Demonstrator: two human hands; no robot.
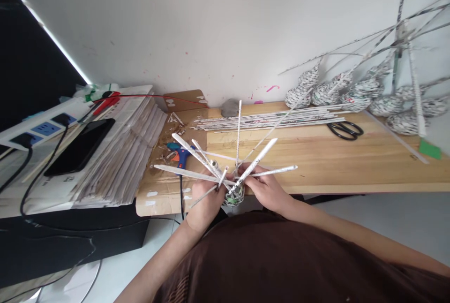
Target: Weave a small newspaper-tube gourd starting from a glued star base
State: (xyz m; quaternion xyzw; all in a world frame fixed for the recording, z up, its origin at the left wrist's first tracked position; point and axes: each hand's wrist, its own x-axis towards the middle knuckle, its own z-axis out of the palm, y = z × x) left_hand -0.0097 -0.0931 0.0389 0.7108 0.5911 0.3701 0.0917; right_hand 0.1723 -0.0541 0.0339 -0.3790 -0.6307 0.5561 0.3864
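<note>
Between my two hands, near the table's front edge, is a small woven paper basket (233,198) made of rolled newspaper, with several paper rods fanning out from its top. My left hand (207,197) grips the basket's left side, its fingers curled among the rods. On the right side my right hand (262,185) is closed at the base of the rods, its fingertips partly hidden behind them. One long thin paper rod (270,130) runs from near my right hand up toward the back right.
A bundle of paper rods (274,119) and black scissors (345,130) lie on the wooden table (351,167). Finished woven pieces (298,91) stand at the back right. A blue glue gun (182,155) rests on cardboard (158,200). Stacked paper (140,139), a phone (80,146) and a power strip (45,124) are left.
</note>
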